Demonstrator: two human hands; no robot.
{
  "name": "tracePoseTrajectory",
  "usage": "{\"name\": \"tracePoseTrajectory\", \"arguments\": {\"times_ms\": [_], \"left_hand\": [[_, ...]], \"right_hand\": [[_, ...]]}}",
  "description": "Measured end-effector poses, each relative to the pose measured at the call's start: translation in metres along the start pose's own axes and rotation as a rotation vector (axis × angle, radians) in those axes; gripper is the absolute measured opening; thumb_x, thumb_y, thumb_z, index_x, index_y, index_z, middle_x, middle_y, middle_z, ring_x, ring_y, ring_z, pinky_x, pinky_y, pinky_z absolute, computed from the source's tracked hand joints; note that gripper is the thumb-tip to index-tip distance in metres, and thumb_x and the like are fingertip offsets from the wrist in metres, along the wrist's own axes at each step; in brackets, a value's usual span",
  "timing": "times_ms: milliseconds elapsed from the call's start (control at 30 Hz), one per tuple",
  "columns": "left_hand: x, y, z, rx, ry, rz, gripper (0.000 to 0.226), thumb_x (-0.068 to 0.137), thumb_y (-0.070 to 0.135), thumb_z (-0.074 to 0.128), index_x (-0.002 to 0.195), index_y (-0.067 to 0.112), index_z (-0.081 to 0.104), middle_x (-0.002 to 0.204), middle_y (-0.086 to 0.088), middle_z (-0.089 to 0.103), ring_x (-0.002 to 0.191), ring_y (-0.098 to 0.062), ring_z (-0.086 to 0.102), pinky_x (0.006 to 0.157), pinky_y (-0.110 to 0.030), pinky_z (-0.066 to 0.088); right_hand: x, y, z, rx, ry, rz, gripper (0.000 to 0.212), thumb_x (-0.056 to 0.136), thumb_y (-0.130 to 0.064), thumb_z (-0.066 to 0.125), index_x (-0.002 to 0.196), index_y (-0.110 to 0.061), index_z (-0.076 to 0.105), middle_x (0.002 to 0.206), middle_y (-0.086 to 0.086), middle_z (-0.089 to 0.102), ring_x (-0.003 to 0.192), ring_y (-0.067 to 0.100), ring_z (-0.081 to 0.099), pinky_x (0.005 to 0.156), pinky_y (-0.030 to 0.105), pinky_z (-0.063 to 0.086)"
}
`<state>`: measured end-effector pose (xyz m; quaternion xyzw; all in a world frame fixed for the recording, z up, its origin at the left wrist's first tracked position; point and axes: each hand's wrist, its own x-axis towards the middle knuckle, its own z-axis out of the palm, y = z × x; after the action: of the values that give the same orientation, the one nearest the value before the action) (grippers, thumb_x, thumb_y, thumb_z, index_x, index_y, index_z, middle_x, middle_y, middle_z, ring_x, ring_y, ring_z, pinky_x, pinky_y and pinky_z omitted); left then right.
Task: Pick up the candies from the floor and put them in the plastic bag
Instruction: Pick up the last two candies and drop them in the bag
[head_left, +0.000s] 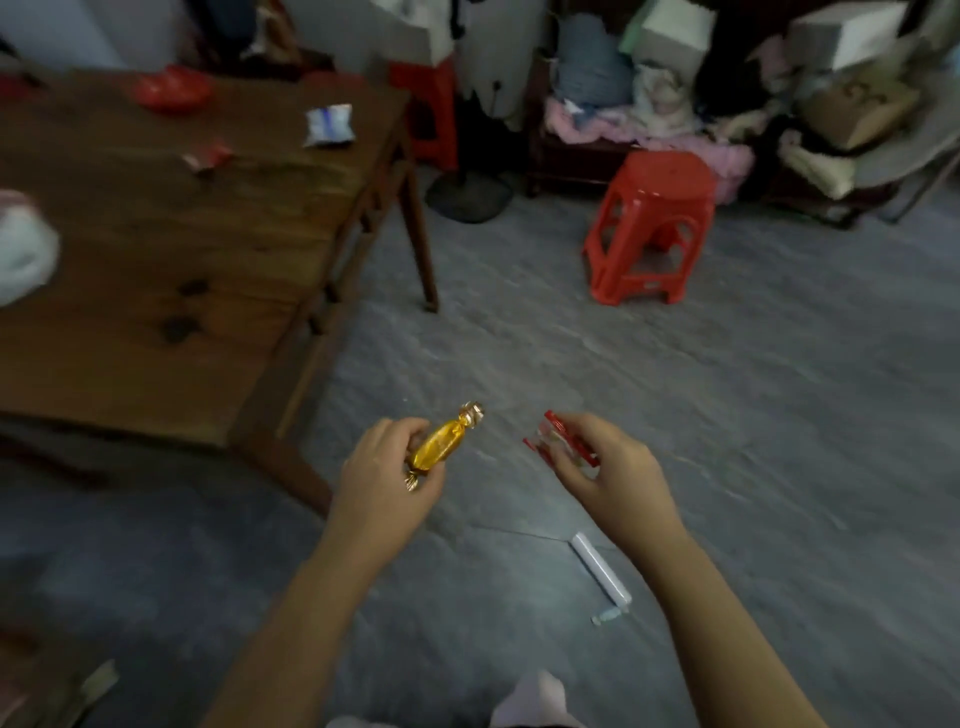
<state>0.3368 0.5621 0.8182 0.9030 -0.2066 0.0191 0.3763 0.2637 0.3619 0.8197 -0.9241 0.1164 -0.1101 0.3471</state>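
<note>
Low at centre frame, a gold candy (441, 444) is gripped by curled fingers of the left hand (387, 478); the right hand (608, 467) pinches a red candy (563, 441). Pickup looks done. Next, both likely need carrying to the red bag (171, 88) on the table (156, 270), upper left.

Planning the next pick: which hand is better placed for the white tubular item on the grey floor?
Right, probably: the white tubular item lies beside the right forearm. The right hand pinches a red and white candy; the left hand, gripping a gold foil candy, is farther.

Glossy gold foil candy (439, 441); wooden table (156, 249); red plastic stool (649, 228).
</note>
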Motion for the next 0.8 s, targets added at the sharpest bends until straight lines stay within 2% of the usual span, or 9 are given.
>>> {"name": "tracePoseTrajectory", "arguments": {"times_ms": [100,200,300,400,500,600,667,800], "left_hand": [[-0.024,-0.044,-0.058,-0.02,0.115,-0.088,0.033,0.066,-0.001,0.073,0.096,0.007,0.06,0.086,-0.005,0.059,0.077,-0.022,0.055,0.07,-0.036,0.046],[-0.05,-0.093,-0.119,-0.006,0.182,-0.131,0.028,0.067,-0.002,0.073,0.09,0.008,0.061,0.084,-0.006,0.059,0.076,-0.021,0.055,0.065,-0.033,0.046],[-0.078,-0.149,-0.182,0.01,0.24,-0.185,0.027,0.068,-0.001,0.073,0.09,0.008,0.061,0.086,-0.004,0.059,0.078,-0.02,0.056,0.066,-0.034,0.048],[-0.096,-0.194,-0.228,0.028,0.279,-0.236,0.026,0.07,0.002,0.073,0.091,0.011,0.061,0.087,-0.001,0.058,0.077,-0.015,0.056,0.065,-0.027,0.048],[-0.112,-0.239,-0.274,0.038,0.364,-0.315,0.026,0.071,0.004,0.072,0.09,0.016,0.059,0.086,0.005,0.055,0.077,-0.009,0.054,0.064,-0.016,0.041],[-0.117,-0.277,-0.307,0.022,0.438,-0.38,0.026,0.072,0.004,0.07,0.089,0.02,0.058,0.084,0.01,0.052,0.077,-0.01,0.054,0.064,-0.015,0.039],[-0.112,-0.303,-0.324,0.022,0.476,-0.415,0.025,0.073,0.005,0.07,0.088,0.02,0.058,0.085,0.01,0.052,0.078,-0.009,0.054,0.066,-0.016,0.039],[-0.084,-0.349,-0.353,0.015,0.528,-0.439,0.022,0.074,0.004,0.069,0.09,0.016,0.06,0.088,0.002,0.055,0.079,-0.011,0.054,0.069,-0.016,0.04]], "right_hand": [[0.012,-0.058,0.046,-0.005,-0.097,-0.081,0.024,0.082,-0.028,0.063,0.105,-0.023,0.061,0.082,-0.005,0.064,0.07,0.006,0.053,0.058,0.015,0.038],[0.016,-0.125,0.095,-0.003,-0.153,-0.151,0.026,0.081,-0.025,0.064,0.107,-0.022,0.061,0.087,-0.002,0.068,0.073,0.011,0.058,0.064,0.022,0.042],[0.016,-0.197,0.153,0.018,-0.213,-0.211,0.026,0.081,-0.024,0.064,0.106,-0.022,0.061,0.087,-0.004,0.068,0.076,0.013,0.062,0.065,0.023,0.045],[0.017,-0.249,0.197,0.03,-0.264,-0.282,0.024,0.081,-0.023,0.063,0.105,-0.022,0.06,0.086,-0.009,0.063,0.077,0.01,0.06,0.065,0.023,0.047],[0.021,-0.303,0.241,0.035,-0.356,-0.344,0.026,0.082,-0.023,0.063,0.108,-0.024,0.059,0.09,-0.012,0.061,0.08,0.009,0.059,0.068,0.026,0.049],[0.035,-0.348,0.28,0.031,-0.407,-0.419,0.029,0.081,-0.022,0.063,0.11,-0.024,0.057,0.095,-0.009,0.063,0.083,0.01,0.06,0.071,0.027,0.051],[0.05,-0.373,0.305,0.021,-0.431,-0.469,0.032,0.081,-0.022,0.063,0.113,-0.022,0.056,0.098,-0.01,0.06,0.086,0.009,0.059,0.072,0.024,0.05],[0.091,-0.41,0.352,-0.012,-0.456,-0.548,0.034,0.081,-0.026,0.061,0.114,-0.024,0.054,0.096,-0.017,0.053,0.079,-0.003,0.052,0.063,0.005,0.04]]}}
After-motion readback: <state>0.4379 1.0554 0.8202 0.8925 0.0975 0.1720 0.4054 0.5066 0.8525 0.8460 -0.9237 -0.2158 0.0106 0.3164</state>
